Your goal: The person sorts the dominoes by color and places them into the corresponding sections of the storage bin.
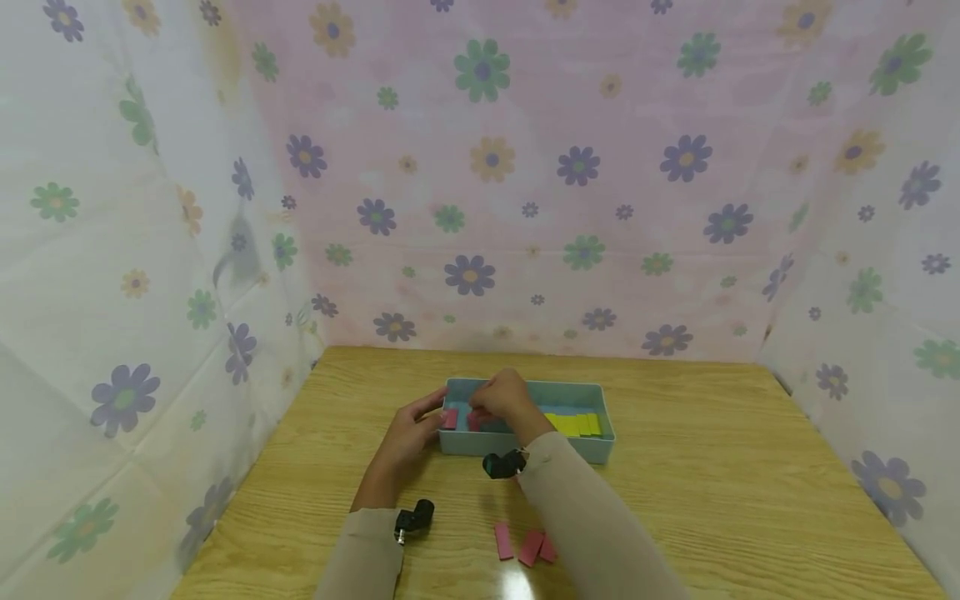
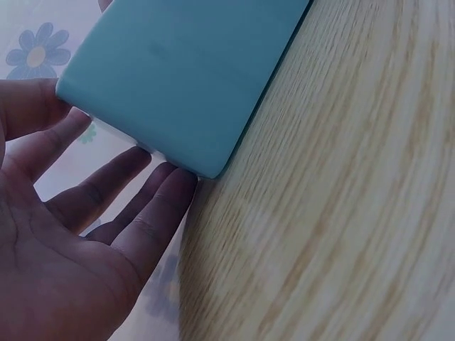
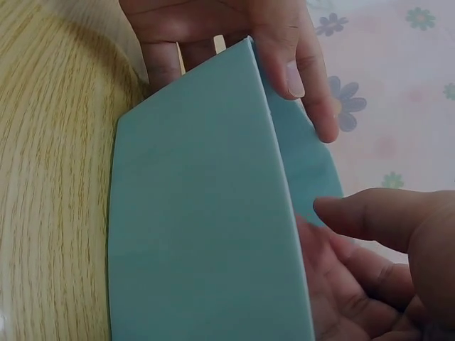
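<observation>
From the head: left hand (image 1: 405, 437) flat against the left end of the blue tray (image 1: 525, 385), fingers straight, holding nothing. Right hand (image 1: 504, 398) bent down over the left part of the tray, right on top of the pink bits (image 1: 450, 418). Cannot tell if a bit is pinched under those fingers. Yellow bits (image 1: 573, 424) in a neat row further right in the tray. Three more pink bits (image 1: 525, 546) loose on the table (image 1: 712, 467), near the right sleeve and well apart from the tray.

Best way, probably: press the tray end softly with the flat hand so nothing slides. Stand each pink bit up straight, tight beside the last one. Go slow and do not bump the yellow row.

From the left wrist: left hand (image 2: 64, 249) wide open, palm up to the camera. Fingertips just beside the tray (image 2: 185, 78) corner, thumb touching its end. Tray flat on the table (image 2: 341, 213).

From the right wrist: tray (image 3: 199, 234) wall close up, with the left hand (image 3: 234, 28) wrapped loosely over the far end. Right hand (image 3: 384, 284) inside the tray, thumb and fingers softly curved with a gap between them. No bit to be seen there, so cannot say for sure. Table (image 3: 50, 177) on the left.
</observation>
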Available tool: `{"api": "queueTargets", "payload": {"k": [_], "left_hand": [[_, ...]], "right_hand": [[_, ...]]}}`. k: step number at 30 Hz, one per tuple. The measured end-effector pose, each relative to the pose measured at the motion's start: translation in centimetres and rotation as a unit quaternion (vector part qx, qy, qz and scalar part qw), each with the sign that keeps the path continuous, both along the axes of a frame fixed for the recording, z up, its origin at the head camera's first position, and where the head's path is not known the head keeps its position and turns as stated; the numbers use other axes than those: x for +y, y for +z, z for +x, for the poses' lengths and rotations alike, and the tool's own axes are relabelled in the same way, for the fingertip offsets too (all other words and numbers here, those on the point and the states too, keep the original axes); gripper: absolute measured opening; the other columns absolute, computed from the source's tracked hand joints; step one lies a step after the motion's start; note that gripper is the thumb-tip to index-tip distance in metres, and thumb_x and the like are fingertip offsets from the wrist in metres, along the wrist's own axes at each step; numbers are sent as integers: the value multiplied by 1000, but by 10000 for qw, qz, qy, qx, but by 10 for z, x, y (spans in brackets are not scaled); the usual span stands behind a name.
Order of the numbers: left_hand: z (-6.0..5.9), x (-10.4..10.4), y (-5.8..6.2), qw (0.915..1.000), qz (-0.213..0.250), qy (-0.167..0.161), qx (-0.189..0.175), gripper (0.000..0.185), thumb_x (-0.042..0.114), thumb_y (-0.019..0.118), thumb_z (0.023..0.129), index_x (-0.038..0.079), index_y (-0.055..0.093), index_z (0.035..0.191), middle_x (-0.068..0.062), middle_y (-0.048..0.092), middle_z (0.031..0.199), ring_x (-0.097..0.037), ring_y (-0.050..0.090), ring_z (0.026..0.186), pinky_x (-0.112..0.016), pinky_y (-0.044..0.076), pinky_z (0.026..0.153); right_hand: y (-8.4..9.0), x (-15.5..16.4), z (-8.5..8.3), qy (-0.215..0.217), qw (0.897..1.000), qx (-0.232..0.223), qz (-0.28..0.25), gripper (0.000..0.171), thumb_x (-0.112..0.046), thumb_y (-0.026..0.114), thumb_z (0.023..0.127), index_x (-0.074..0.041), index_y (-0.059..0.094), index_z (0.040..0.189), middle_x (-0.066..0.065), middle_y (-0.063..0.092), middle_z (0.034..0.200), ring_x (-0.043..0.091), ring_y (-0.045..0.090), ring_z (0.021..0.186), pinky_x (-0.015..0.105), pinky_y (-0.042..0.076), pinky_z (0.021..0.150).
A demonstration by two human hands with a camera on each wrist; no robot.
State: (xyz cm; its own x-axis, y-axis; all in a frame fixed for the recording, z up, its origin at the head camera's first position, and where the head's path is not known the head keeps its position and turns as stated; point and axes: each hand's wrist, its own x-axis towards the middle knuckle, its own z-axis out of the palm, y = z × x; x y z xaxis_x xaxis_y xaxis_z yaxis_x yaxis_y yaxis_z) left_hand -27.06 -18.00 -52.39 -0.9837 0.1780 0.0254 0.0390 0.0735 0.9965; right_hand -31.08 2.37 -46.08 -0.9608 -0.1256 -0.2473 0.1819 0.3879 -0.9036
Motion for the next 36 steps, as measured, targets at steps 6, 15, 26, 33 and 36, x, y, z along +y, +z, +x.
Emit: {"api": "queueTargets", "payload": {"k": [6, 15, 26, 33, 36], "left_hand": [[0, 0, -1, 9997, 211, -23, -79, 51, 8, 55, 107, 12, 47, 157, -21, 46, 158, -40, 53, 140, -44, 54, 106], [0, 1, -1, 9998, 138, 68, -162, 49, 11, 55, 107, 15, 50, 155, -17, 48, 157, -36, 54, 139, -43, 53, 107], [2, 1, -1, 9999, 46, 84, -57, 49, 13, 56, 106, 16, 51, 154, -17, 47, 158, -36, 54, 139, -45, 53, 108], [1, 1, -1, 9999, 81, 43, -80, 49, 13, 56, 106, 17, 51, 155, -18, 45, 159, -36, 52, 141, -45, 52, 109], [1, 1, -1, 9999, 129, 29, -97, 49, 13, 56, 107, 16, 50, 155, -18, 45, 160, -36, 53, 141, -45, 52, 109]], "right_hand": [[-4, -2, -6, 25, 9978, -217, 631, 35, -26, 72, 95, 6, 71, 112, 6, 67, 80, 25, 71, 75, 43, 61, 75], [1, -3, -2, 351, 9955, -766, 431, 84, -66, 38, 104, 1, 44, 154, 28, 65, 123, 40, 70, 105, 56, 57, 96], [-1, -9, 3, 516, 9947, -813, -353, 80, -61, 38, 107, 0, 36, 159, 32, 51, 148, 46, 59, 128, 53, 57, 99], [-5, -10, 1, 511, 9943, -786, -514, 82, -62, 34, 107, 4, 36, 157, 29, 48, 151, 46, 62, 124, 53, 59, 95], [-6, -11, 0, 542, 9941, -766, -543, 83, -63, 32, 107, 3, 37, 157, 27, 48, 153, 44, 60, 127, 53, 58, 97]]}}
